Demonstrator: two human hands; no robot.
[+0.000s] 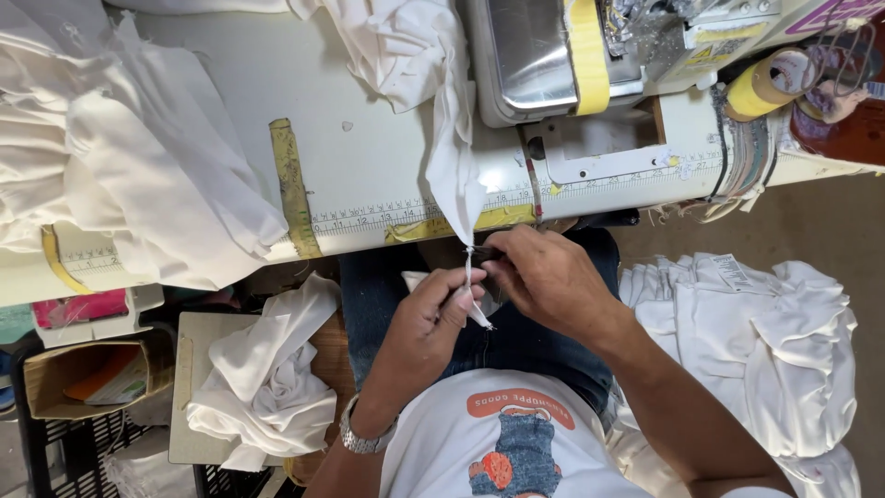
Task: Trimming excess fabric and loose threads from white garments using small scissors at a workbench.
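Observation:
A white cloth piece (454, 157) hangs off the front edge of the white sewing table (369, 166) and narrows to a thin strip over my lap. My left hand (426, 323) pinches the lower end of that strip between thumb and fingers. My right hand (546, 277) holds a small dark tool, likely thread snips, against the strip just above my left fingers; the tool is mostly hidden by the fingers. A metal watch sits on my left wrist.
A sewing machine (553, 55) stands at the table's back right, with a yellow thread cone (765, 85) beside it. White garments are piled on the table's left (120, 157), on a stool at lower left (267, 378) and at right (765, 341). A cardboard box (78, 378) sits at far left.

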